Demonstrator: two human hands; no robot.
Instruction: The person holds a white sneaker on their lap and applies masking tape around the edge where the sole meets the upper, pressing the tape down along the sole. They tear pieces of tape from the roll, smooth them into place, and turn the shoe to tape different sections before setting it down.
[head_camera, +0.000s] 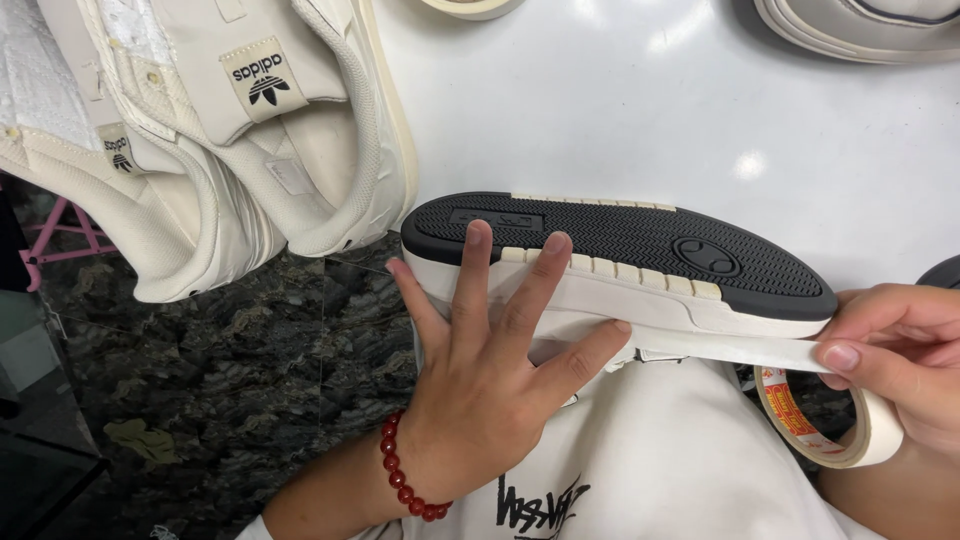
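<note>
Left hand (490, 370) at six o'clock, fingers spread flat and pressed against the cream sidewall of an upturned shoe (620, 270), clasping nothing; red bead bracelet (405, 482) round the wrist. Shoe lying sole-up across the centre, black ridged outsole facing the camera, toe toward three o'clock, heel toward nine, resting at the near edge of the white table (620, 110) and against the white shirt (650, 460). Right hand (895, 350) at four o'clock, thumb and fingers pinched on a roll of cream masking tape (835, 425), its inner core yellow with red print. Strip of tape (740, 350) drawn taut from the roll toward nine o'clock, laid along the shoe's lower sidewall up to the left fingertips. At ten to eleven o'clock, two more cream shoes (230, 140), each with a small rectangular cream tongue label printed in black. At one o'clock, part of another shoe sole (860, 30); at twelve, the rim of a second tape roll (470, 8). Dark marbled floor (220, 360) at eight o'clock.
</note>
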